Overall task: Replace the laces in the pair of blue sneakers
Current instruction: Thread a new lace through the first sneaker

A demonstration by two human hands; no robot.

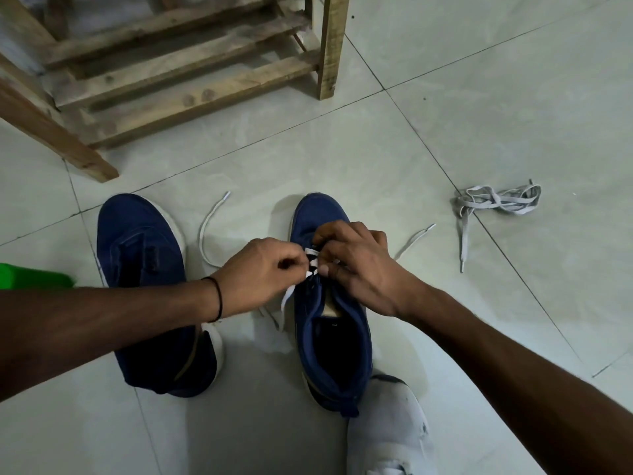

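Two blue sneakers stand on the tiled floor, toes pointing away. The left sneaker (144, 255) has no lace in it. Over the eyelets of the right sneaker (334, 341) both hands work a white lace (209, 228). My left hand (263, 269) pinches the lace at the left eyelet row. My right hand (356, 262) grips the lace and the shoe's upper on the right side. One lace end loops out to the left on the floor, the other end (416, 236) trails to the right.
A bundle of grey laces (496, 204) lies on the floor to the right. A wooden rack (191, 63) stands behind the shoes. A green object (30, 275) shows at the left edge. My knee in pale jeans (387, 426) is at the bottom.
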